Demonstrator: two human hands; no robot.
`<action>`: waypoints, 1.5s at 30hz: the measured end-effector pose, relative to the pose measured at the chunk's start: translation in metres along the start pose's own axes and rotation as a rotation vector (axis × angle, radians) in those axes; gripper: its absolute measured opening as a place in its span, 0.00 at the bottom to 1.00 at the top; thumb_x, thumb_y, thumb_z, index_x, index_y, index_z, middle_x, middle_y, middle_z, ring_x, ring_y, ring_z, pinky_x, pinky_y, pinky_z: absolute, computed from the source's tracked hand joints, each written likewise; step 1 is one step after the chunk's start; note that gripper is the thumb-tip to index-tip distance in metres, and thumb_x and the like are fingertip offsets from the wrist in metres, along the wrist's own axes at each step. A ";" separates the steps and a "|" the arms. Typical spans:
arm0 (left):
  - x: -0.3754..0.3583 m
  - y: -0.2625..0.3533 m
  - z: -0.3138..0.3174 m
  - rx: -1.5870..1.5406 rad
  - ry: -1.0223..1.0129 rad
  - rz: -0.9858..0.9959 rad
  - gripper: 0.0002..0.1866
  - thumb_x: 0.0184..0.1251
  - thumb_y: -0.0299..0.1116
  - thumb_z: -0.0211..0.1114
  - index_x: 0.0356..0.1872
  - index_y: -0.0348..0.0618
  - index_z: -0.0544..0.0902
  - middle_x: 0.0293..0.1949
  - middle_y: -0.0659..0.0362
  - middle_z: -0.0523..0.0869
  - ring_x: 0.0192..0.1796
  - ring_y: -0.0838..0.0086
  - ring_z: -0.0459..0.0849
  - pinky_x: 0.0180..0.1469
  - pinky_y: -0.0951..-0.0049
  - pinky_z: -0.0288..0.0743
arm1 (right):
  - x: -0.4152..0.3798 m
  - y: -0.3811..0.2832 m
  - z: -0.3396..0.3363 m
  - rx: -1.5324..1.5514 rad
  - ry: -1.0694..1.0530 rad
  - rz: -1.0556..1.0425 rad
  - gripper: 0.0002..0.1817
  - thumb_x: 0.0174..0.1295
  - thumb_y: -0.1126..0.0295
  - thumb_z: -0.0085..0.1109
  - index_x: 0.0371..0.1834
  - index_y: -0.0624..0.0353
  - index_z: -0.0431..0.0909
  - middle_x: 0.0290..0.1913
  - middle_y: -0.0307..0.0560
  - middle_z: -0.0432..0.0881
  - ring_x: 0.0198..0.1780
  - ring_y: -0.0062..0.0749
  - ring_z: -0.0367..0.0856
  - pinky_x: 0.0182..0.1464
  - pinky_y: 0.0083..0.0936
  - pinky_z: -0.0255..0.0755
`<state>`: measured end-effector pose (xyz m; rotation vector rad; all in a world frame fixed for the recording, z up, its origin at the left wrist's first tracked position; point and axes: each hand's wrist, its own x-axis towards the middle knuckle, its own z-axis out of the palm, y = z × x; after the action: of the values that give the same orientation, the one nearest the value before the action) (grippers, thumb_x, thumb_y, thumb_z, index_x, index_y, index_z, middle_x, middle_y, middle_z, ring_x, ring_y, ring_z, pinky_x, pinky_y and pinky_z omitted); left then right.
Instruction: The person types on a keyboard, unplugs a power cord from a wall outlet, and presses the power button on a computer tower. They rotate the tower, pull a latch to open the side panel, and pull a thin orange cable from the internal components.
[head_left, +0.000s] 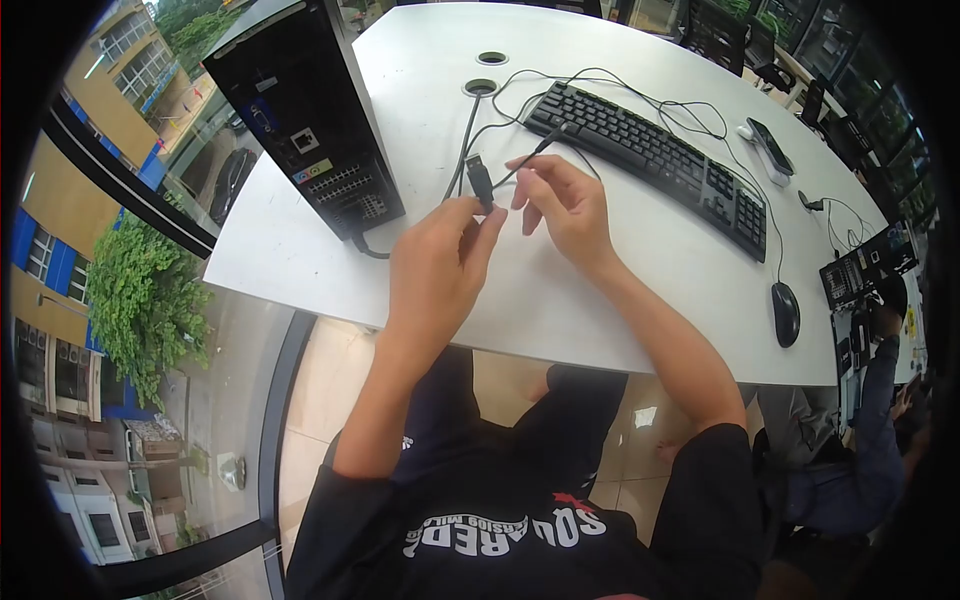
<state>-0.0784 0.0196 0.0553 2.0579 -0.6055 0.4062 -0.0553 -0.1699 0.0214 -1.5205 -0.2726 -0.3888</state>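
Observation:
My left hand (435, 255) pinches a black USB plug (480, 182), its metal end pointing up and away from me. Close by on the right, my right hand (572, 210) is raised over the table with fingers bent and apart. A thin black cable with a dark connector (552, 137) at its end runs past the right fingertips. Left of my hands stands a black computer tower (310, 130), its back panel with ports facing me. One cable (372, 253) comes out low on that panel.
A black keyboard (650, 160) lies on the white table (570, 310), with a mouse (786, 314) to its right. Cables lead to a round grommet hole (480, 88). Farther right are a phone-like device (769, 146) and another person's sleeve (872, 420). Windows line the left.

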 end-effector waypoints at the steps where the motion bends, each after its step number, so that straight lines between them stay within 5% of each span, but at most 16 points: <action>1: 0.000 -0.002 0.000 0.044 -0.031 0.026 0.09 0.74 0.33 0.69 0.40 0.35 0.86 0.29 0.50 0.84 0.30 0.58 0.82 0.32 0.62 0.72 | -0.002 -0.003 0.002 0.016 -0.049 -0.035 0.13 0.73 0.66 0.66 0.47 0.68 0.86 0.29 0.43 0.86 0.23 0.20 0.81 0.27 0.18 0.73; 5: -0.005 -0.008 0.006 0.109 -0.117 0.077 0.10 0.77 0.34 0.65 0.42 0.36 0.85 0.33 0.48 0.86 0.35 0.49 0.86 0.36 0.55 0.77 | -0.007 -0.002 0.003 -0.167 -0.167 -0.213 0.13 0.71 0.70 0.68 0.50 0.70 0.85 0.27 0.41 0.86 0.24 0.19 0.82 0.30 0.17 0.75; 9: -0.011 -0.011 0.005 0.062 -0.155 0.064 0.09 0.77 0.35 0.65 0.43 0.39 0.87 0.36 0.51 0.87 0.37 0.50 0.87 0.38 0.54 0.78 | -0.003 0.000 0.005 -0.157 -0.105 0.032 0.11 0.72 0.71 0.69 0.47 0.69 0.86 0.25 0.35 0.84 0.23 0.16 0.79 0.28 0.17 0.73; 14: -0.026 -0.028 -0.035 0.023 0.208 -0.062 0.08 0.76 0.33 0.69 0.42 0.38 0.90 0.32 0.60 0.88 0.30 0.79 0.82 0.30 0.74 0.69 | 0.031 0.000 -0.046 -0.032 0.402 0.042 0.16 0.73 0.61 0.69 0.49 0.65 0.87 0.28 0.38 0.84 0.21 0.16 0.75 0.25 0.18 0.71; 17: -0.032 -0.061 -0.061 0.190 0.340 -0.228 0.13 0.77 0.37 0.68 0.41 0.36 0.89 0.29 0.59 0.88 0.30 0.79 0.82 0.29 0.76 0.69 | 0.041 0.007 -0.079 0.031 0.648 0.125 0.19 0.73 0.60 0.68 0.55 0.66 0.85 0.36 0.46 0.90 0.21 0.20 0.78 0.27 0.20 0.76; 18: -0.033 -0.070 -0.067 0.185 0.331 -0.267 0.15 0.78 0.40 0.67 0.40 0.35 0.89 0.29 0.58 0.88 0.29 0.79 0.82 0.29 0.77 0.69 | 0.040 0.007 -0.081 0.025 0.650 0.158 0.21 0.74 0.61 0.67 0.60 0.68 0.82 0.45 0.52 0.92 0.22 0.22 0.81 0.30 0.21 0.79; 21: -0.028 -0.083 -0.076 0.078 0.238 -0.414 0.22 0.81 0.47 0.64 0.38 0.33 0.88 0.27 0.57 0.88 0.26 0.79 0.81 0.29 0.77 0.69 | 0.035 0.012 -0.070 0.021 0.594 0.174 0.26 0.74 0.61 0.66 0.66 0.70 0.77 0.49 0.55 0.92 0.24 0.23 0.84 0.33 0.22 0.82; 22: -0.025 -0.081 -0.077 -0.011 0.163 -0.484 0.24 0.81 0.49 0.63 0.38 0.33 0.88 0.27 0.58 0.88 0.25 0.78 0.81 0.29 0.77 0.70 | 0.032 0.011 -0.066 -0.026 0.540 0.181 0.35 0.74 0.65 0.64 0.77 0.75 0.62 0.57 0.59 0.89 0.31 0.29 0.90 0.35 0.24 0.87; 26: -0.023 -0.087 -0.073 -0.400 0.033 -0.627 0.32 0.85 0.55 0.55 0.39 0.28 0.85 0.26 0.53 0.87 0.17 0.77 0.80 0.19 0.77 0.67 | 0.028 0.002 -0.045 -0.036 0.489 0.115 0.47 0.73 0.75 0.57 0.85 0.74 0.36 0.70 0.64 0.79 0.44 0.44 0.94 0.35 0.24 0.90; 30: -0.021 -0.090 -0.071 -0.468 -0.004 -0.665 0.33 0.86 0.55 0.52 0.39 0.28 0.84 0.25 0.51 0.87 0.14 0.75 0.78 0.12 0.78 0.61 | 0.026 0.004 -0.041 -0.181 0.472 0.023 0.45 0.72 0.78 0.55 0.86 0.70 0.39 0.71 0.63 0.79 0.43 0.40 0.94 0.34 0.22 0.89; 38: -0.025 -0.091 -0.057 -0.502 0.102 -0.676 0.31 0.85 0.53 0.53 0.34 0.32 0.85 0.21 0.55 0.85 0.14 0.75 0.79 0.19 0.76 0.64 | 0.016 0.009 -0.032 -0.414 0.235 -0.029 0.40 0.71 0.79 0.56 0.86 0.59 0.51 0.68 0.57 0.83 0.39 0.33 0.94 0.33 0.20 0.85; 45: -0.029 -0.092 -0.053 -0.462 0.134 -0.651 0.31 0.85 0.53 0.54 0.32 0.32 0.85 0.18 0.58 0.82 0.14 0.76 0.77 0.20 0.75 0.66 | 0.018 0.013 -0.035 -0.479 0.197 -0.047 0.32 0.70 0.79 0.57 0.78 0.63 0.65 0.61 0.51 0.88 0.36 0.30 0.93 0.33 0.20 0.84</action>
<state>-0.0527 0.1142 0.0051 1.6444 0.0704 0.0110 -0.0356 -0.2061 0.0157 -1.9289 -0.0590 -0.6714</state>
